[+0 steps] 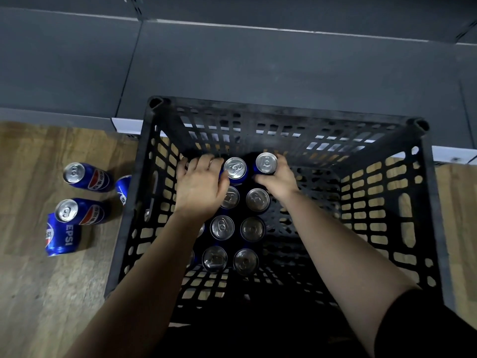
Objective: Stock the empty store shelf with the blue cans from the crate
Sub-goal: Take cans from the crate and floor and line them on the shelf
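Forearms-deep in crate, right hand fingers gripping far can; can't tell with left hand fingers. Nothing on shelf yet, four cans on floor, plenty left inside.

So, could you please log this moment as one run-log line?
stage: picking from crate | left hand: grips far-row can | right hand: grips neighbouring can | shelf: no cans
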